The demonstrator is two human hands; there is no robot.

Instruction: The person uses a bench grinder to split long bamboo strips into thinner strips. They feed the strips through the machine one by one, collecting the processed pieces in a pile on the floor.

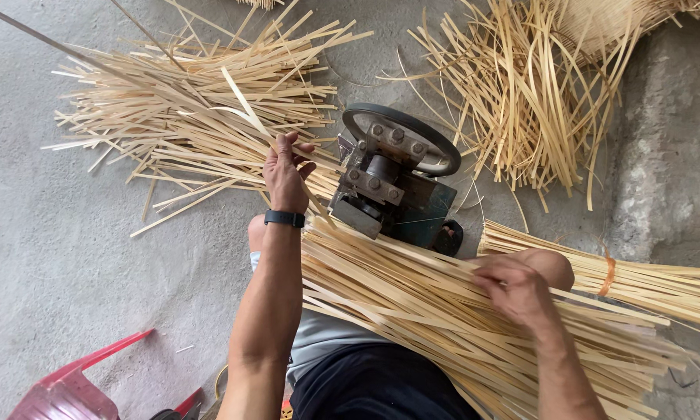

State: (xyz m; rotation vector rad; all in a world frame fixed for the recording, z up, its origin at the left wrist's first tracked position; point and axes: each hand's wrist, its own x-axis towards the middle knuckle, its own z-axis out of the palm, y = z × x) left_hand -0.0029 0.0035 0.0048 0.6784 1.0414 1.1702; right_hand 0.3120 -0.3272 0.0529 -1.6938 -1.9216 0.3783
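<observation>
Strips [412, 295], pale yellow, flat and thin, lie as a thick sheaf across my lap, running from near the machine [393, 183] down to the right past my knee. Ends uneven, some splayed at the lower right. Colour straw to light tan, cut edges clean.

My right hand [513, 288] rests on top of the sheaf, fingers curled down into the strips, pinching a few; I cannot tell how many. My left hand [286, 175], a black band [285, 218] on its wrist, is up by the machine's left side, closed around one long strip [237, 97] that rises to the upper left over a loose pile [194, 109].

Machine: dark metal, bolted plates, a dark wheel at its top, sitting on grey concrete floor [47, 249] just beyond my knees. A second loose heap [521, 93] of curlier strips lies right of it. A tied bundle [645, 280] with an orange band lies beside my right knee. Red plastic stool [70, 385] at lower left.
</observation>
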